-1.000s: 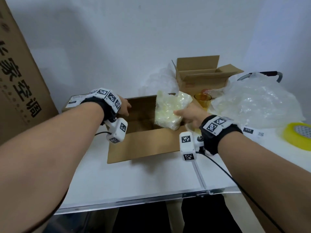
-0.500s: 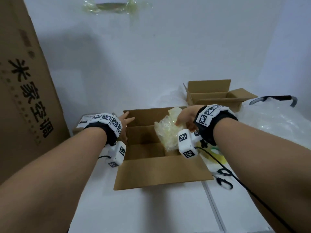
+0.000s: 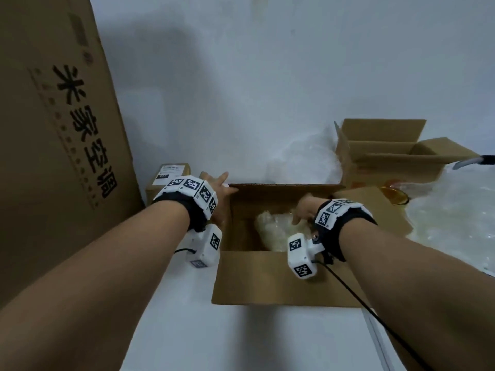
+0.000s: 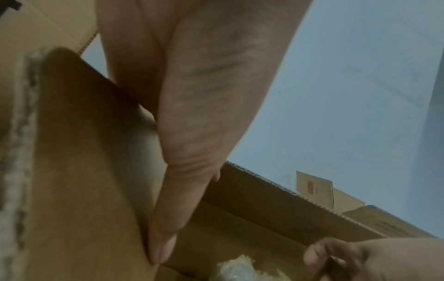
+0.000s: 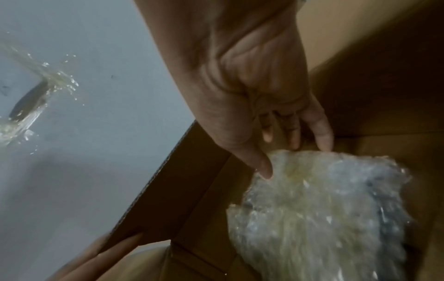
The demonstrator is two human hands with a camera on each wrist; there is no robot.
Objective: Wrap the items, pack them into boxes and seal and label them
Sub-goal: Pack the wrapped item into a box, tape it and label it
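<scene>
Readable markings before you:

1. Tall brown corrugated carton point(image 3: 53, 145) at your left: large black Chinese characters "米家空调" run down its side; a small printed patch above them is too blurred to read.
2. Small brown cardboard box point(image 3: 171, 174) behind your left wrist: a white printed label with a black block, its text illegible.
3. Upright flap of the open brown carton at the back point(image 4: 314, 187), seen from your left wrist: a red mark and the digit "6".
</scene>
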